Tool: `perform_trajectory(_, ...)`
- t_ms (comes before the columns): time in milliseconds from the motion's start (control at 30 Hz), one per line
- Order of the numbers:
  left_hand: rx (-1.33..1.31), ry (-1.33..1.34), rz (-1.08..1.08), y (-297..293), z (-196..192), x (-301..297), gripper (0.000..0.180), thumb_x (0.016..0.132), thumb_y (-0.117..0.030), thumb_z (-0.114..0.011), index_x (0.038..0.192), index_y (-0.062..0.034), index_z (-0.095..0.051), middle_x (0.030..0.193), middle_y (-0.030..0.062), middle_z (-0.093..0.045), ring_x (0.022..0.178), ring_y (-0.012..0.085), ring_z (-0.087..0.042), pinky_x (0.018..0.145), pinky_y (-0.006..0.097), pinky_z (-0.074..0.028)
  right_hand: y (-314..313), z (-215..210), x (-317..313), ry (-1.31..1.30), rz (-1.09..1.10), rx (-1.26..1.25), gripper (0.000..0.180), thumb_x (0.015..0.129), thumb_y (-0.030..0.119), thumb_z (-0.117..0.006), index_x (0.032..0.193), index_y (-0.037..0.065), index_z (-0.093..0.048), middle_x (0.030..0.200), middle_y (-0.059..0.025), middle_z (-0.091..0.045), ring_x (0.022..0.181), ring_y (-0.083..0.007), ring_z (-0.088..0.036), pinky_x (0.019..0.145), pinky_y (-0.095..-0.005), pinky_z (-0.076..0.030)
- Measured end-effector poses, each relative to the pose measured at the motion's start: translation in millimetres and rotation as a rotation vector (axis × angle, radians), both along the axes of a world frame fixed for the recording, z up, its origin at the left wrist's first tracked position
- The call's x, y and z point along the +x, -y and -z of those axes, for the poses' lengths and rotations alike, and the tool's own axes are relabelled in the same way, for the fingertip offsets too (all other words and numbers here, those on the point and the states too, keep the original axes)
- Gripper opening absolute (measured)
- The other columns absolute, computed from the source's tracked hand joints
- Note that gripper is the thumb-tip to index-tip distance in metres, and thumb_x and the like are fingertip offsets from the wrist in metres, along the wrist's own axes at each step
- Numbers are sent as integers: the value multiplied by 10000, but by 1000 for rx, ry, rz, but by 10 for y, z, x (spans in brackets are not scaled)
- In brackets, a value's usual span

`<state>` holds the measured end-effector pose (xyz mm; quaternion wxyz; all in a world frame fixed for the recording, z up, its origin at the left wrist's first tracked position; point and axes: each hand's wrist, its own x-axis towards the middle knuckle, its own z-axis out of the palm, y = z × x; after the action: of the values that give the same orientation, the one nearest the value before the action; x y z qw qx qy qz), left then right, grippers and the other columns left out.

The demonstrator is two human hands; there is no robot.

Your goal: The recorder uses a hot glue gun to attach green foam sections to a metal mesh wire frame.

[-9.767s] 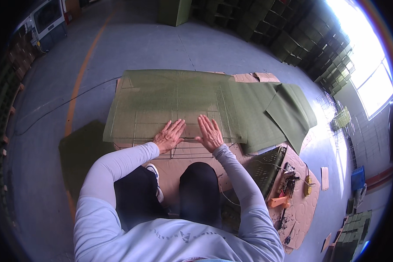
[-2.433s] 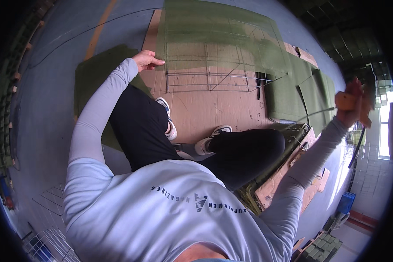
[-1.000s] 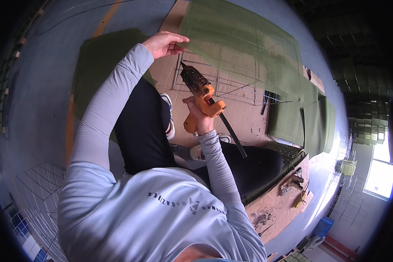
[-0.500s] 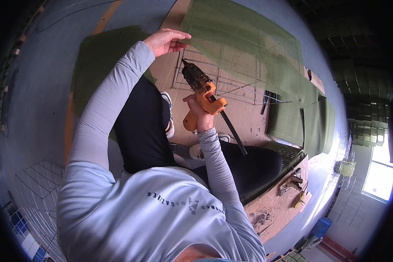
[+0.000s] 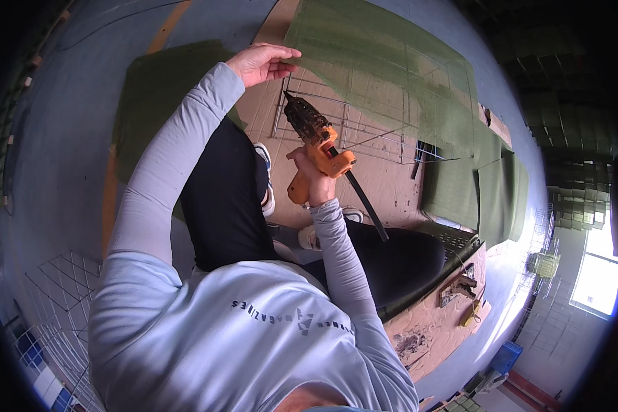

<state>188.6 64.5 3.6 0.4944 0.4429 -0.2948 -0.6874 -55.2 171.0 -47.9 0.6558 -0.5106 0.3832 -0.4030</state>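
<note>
My right hand (image 5: pixel 314 180) grips an orange glue gun (image 5: pixel 332 161) by its handle. Its dark, crusted nozzle end points up and left, and a long black glue stick (image 5: pixel 367 207) sticks out of the back. The tip is close to the left end of a thin wire frame (image 5: pixel 364 130); whether they touch, I cannot tell. A see-through green mesh sheet (image 5: pixel 384 51) lies over the far part of that frame. At the sheet's near left corner, my left hand (image 5: pixel 261 64) is closed with thumb and fingers together on the edge.
Brown cardboard (image 5: pixel 254 113) covers the floor under the frame. Another green mesh piece (image 5: pixel 161 89) lies at the left, and folded mesh (image 5: pixel 453 189) at the right. Dark sticks (image 5: pixel 424 156) lie by the frame. A stained tool (image 5: pixel 458 289) rests on cardboard beside my right leg. Wire racks (image 5: pixel 62 295) stand lower left.
The glue gun has shifted very slightly up and left, its tip a little nearer the frame's end. My left hand stays almost in place at the mesh corner.
</note>
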Motion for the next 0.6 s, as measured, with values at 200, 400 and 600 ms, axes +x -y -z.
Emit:
perform_trajectory(200,4,0,-7,8,-12,7,228,850,-113,-527,1054,-21,-573,910,37,-601,786,124,-591,719,234,-496,4,95,-5,89,49,29,118,758,115,-570,806,10,-590,785,-23,-569,735,-120,-497,676,-261,-400)
perform_trajectory(400,-4,-23,-27,23,13,24,226,850,-111,-524,1050,-19,-573,941,44,-601,821,136,-586,738,240,-492,3,67,-22,116,30,62,142,779,80,-580,902,29,-531,811,-31,-592,737,-105,-520,662,-239,-414)
perform_trajectory(600,-10,-44,-49,22,10,-17,229,855,-120,-519,1052,-18,-573,984,49,-597,859,146,-582,753,245,-487,-7,11,-40,103,78,92,127,753,117,-571,799,-1,-578,789,-26,-559,732,-115,-480,680,-262,-393)
